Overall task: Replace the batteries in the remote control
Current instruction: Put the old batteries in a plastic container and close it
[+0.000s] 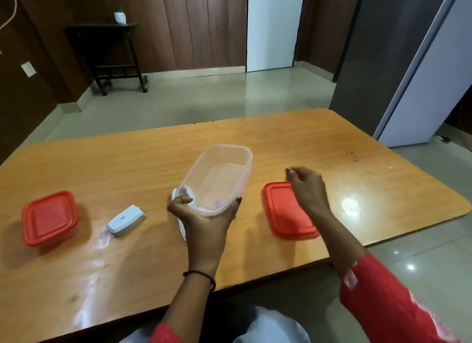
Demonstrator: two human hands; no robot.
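Note:
My left hand [204, 220] grips the near end of a clear plastic container [217, 179] and holds it tilted above the wooden table [281, 143]. A faint bluish thing shows through its near wall, too blurred to name. A white remote part [126, 219] lies on the table left of that hand. Another white piece [180, 227] peeks out beneath my left hand, mostly hidden. My right hand [306, 189] hovers over a loose red lid [283, 215], fingers curled together, with nothing visible in them.
A closed container with a red lid [49, 217] stands at the table's left. The table's near edge runs by my lap. Beyond the far edge are tiled floor, a dark side table [115, 56] and a white door [273, 28].

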